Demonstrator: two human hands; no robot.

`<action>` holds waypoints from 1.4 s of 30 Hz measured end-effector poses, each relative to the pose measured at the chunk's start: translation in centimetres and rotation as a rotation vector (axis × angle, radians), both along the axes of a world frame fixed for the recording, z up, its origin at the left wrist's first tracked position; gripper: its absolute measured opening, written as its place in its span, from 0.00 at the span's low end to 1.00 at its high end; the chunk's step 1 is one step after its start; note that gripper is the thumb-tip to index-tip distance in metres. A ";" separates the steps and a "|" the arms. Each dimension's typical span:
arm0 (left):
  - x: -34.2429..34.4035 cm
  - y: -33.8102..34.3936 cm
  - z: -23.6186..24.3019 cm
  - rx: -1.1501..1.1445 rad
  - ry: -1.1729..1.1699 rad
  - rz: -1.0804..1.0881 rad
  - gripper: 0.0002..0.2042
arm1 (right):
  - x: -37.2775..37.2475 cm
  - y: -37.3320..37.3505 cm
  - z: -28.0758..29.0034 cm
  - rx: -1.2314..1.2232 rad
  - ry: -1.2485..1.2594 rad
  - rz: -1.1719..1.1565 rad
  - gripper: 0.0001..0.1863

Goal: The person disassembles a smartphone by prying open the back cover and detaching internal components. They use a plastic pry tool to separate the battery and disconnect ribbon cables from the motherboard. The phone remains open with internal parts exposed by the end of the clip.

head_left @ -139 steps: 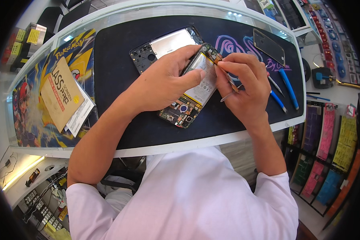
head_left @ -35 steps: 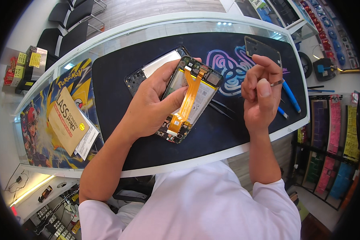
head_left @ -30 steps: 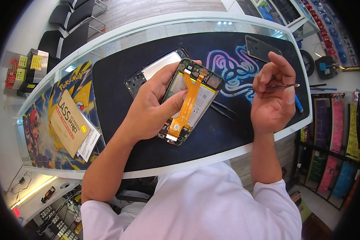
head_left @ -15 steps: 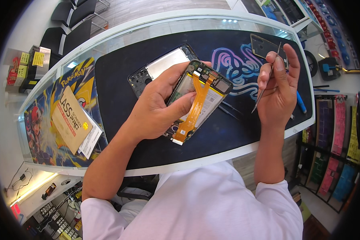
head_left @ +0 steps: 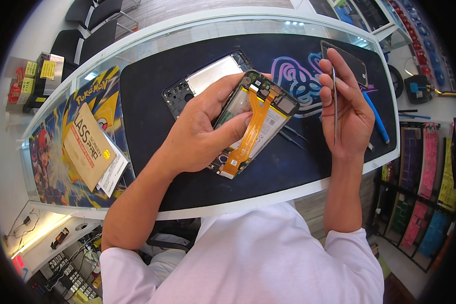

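Observation:
My left hand (head_left: 200, 124) is closed around an opened phone (head_left: 280, 106), its thumb lying over the inside. A battery (head_left: 268, 133) and a forked orange ribbon cable (head_left: 252, 139) show in the phone. My right hand (head_left: 353, 124) is raised to the right of the phone, apart from it. A slim pointed metal tool (head_left: 335, 109) is held there, tip down, between thumb and fingers; its exact kind I cannot make out. Behind my left hand, a dark phone housing with a silver plate (head_left: 215, 74) lies on the black mat (head_left: 152, 121).
Tweezers (head_left: 292, 139) lie on the mat behind the phone. A blue pen-shaped tool (head_left: 377, 121) and a thin dark-edged phone cover (head_left: 357, 65) are at the right. A brown paper envelope (head_left: 86, 147) lies at the left, over papers. The white counter edge (head_left: 268, 195) runs nearest me.
My right hand has turned, and the metal tool now hangs nearly upright instead of slanting. The phone has shifted only slightly in my left hand.

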State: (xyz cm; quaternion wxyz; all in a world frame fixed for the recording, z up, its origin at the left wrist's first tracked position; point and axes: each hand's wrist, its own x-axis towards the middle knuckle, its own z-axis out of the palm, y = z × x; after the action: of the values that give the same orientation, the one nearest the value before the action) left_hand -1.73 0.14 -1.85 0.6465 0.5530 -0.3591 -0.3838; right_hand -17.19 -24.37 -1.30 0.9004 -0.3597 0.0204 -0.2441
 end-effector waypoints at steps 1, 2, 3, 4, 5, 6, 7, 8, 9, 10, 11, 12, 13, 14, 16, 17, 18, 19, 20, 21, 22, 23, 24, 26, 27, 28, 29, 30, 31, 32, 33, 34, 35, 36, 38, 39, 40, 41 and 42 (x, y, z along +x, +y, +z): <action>-0.1 0.0 0.0 0.001 0.015 0.006 0.29 | 0.1 0.2 -0.1 -0.012 0.015 -0.012 0.25; -0.1 0.0 0.1 0.003 0.030 0.012 0.29 | 0.1 0.4 -0.1 -0.029 0.064 -0.066 0.24; -0.1 0.1 0.2 0.013 0.021 0.004 0.28 | 0.2 0.5 -0.2 -0.047 0.112 -0.119 0.24; 0.0 0.1 0.3 0.024 0.013 -0.005 0.28 | 0.2 0.6 -0.3 -0.063 0.111 -0.136 0.24; 0.1 0.1 0.3 0.034 0.004 -0.014 0.28 | 0.2 0.6 -0.3 -0.058 0.160 -0.179 0.23; 0.2 0.1 0.4 0.042 0.000 -0.015 0.28 | 0.2 0.6 -0.4 -0.051 0.160 -0.186 0.23; 0.2 0.1 0.4 0.049 -0.004 -0.017 0.29 | 0.1 0.5 -0.4 -0.040 0.119 -0.167 0.23; 0.3 0.1 0.4 0.057 -0.008 -0.019 0.29 | 0.1 0.4 -0.4 -0.041 0.145 -0.179 0.23; 0.3 0.1 0.4 0.056 -0.016 -0.020 0.29 | 0.0 0.3 -0.5 -0.037 0.129 -0.165 0.24; 0.3 0.1 0.3 0.054 -0.023 -0.021 0.29 | 0.0 0.2 -0.5 -0.032 0.068 -0.125 0.24; 0.4 0.0 0.3 0.059 -0.017 -0.024 0.29 | 0.0 0.1 -0.5 -0.025 0.086 -0.108 0.25; 0.4 0.0 0.3 0.052 -0.018 -0.029 0.29 | 0.0 0.0 -0.5 -0.017 0.058 -0.065 0.26; 0.5 0.1 0.3 0.051 -0.005 -0.036 0.29 | 0.0 0.0 -0.5 -0.012 -0.011 0.004 0.27; 0.6 0.1 0.2 0.051 0.007 -0.043 0.30 | 0.0 0.0 -0.4 0.012 0.032 -0.009 0.29; 0.6 0.1 0.1 0.038 0.052 -0.038 0.30 | 0.1 0.2 -0.3 0.039 0.018 0.028 0.32; 0.7 0.1 0.1 0.029 0.078 -0.038 0.30 | 0.2 0.3 -0.2 0.060 0.033 0.034 0.34; 0.7 0.1 0.0 0.029 0.094 -0.040 0.31 | 0.3 0.4 0.0 0.067 0.030 0.050 0.35; 0.8 0.1 0.0 0.027 0.113 -0.044 0.32 | 0.3 0.5 0.1 0.055 0.030 0.054 0.36; 0.9 0.1 -0.1 0.025 0.132 -0.048 0.32 | 0.4 0.7 0.2 0.022 0.073 0.041 0.37; 0.8 0.1 -0.2 0.019 0.165 -0.047 0.33 | 0.3 0.9 0.3 -0.029 0.119 0.014 0.38; 0.8 0.1 -0.3 0.013 0.199 -0.046 0.33 | 0.3 1.1 0.4 -0.028 0.106 0.025 0.39; 0.8 0.1 -0.4 0.008 0.232 -0.044 0.34 | 0.4 1.1 0.4 -0.058 0.118 0.019 0.39; 0.8 0.0 -0.4 0.003 0.228 -0.045 0.34 | 0.6 1.2 0.4 -0.037 0.072 0.051 0.39; 0.9 -0.1 -0.5 -0.006 0.222 -0.047 0.34 | 0.7 1.1 0.4 -0.036 0.021 0.081 0.39; 0.8 -0.1 -0.5 -0.006 0.234 -0.036 0.34 | 0.7 1.1 0.3 -0.056 0.018 0.079 0.38; 0.7 -0.1 -0.5 -0.007 0.247 -0.027 0.33 | 0.7 1.1 0.3 -0.065 0.011 0.070 0.38; 0.5 -0.1 -0.4 0.004 0.261 -0.015 0.33 | 0.6 1.1 0.2 -0.097 0.025 0.062 0.37; 0.5 -0.1 -0.4 -0.001 0.289 -0.021 0.33 | 0.6 1.1 0.1 -0.118 0.035 0.048 0.36; 0.5 0.0 -0.3 0.005 0.317 -0.025 0.33 | 0.5 1.1 0.0 -0.139 0.045 0.032 0.35; 0.5 0.0 -0.2 0.013 0.345 -0.029 0.33 | 0.4 1.1 0.0 -0.167 0.073 0.012 0.34; 0.5 -0.1 -0.1 0.012 0.360 -0.019 0.33 | 0.4 1.1 -0.1 -0.195 0.100 -0.008 0.33; 0.4 -0.1 0.0 0.011 0.376 -0.009 0.33 | 0.4 1.1 -0.1 -0.200 0.101 -0.016 0.32; 0.4 -0.2 0.0 -0.001 0.388 -0.004 0.33 | 0.4 1.1 -0.1 -0.194 0.126 -0.036 0.32; 0.4 -0.2 0.1 0.016 0.393 0.003 0.34 | 0.4 1.1 -0.1 -0.165 0.124 -0.044 0.31; 0.5 -0.3 0.2 0.025 0.396 0.005 0.34 | 0.4 1.1 0.0 -0.118 0.112 -0.050 0.31; 0.5 -0.3 0.2 0.020 0.382 -0.006 0.32 | 0.4 1.1 0.1 -0.101 0.101 -0.048 0.31; 0.4 -0.2 0.3 0.015 0.369 -0.017 0.29 | 0.3 1.0 0.1 -0.096 0.131 -0.096 0.32; 0.3 -0.2 0.3 0.010 0.355 -0.027 0.27 | 0.3 1.1 0.2 -0.095 0.125 -0.079 0.33; 0.3 -0.1 0.3 0.015 0.350 -0.026 0.27 | 0.2 1.1 0.2 -0.104 0.161 -0.113 0.34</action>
State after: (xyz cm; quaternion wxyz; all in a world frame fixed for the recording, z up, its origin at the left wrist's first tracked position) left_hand -1.39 0.00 -1.51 0.6900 0.4778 -0.2452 -0.4852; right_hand -16.96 -23.24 -1.13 0.8608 -0.4227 0.1001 -0.2654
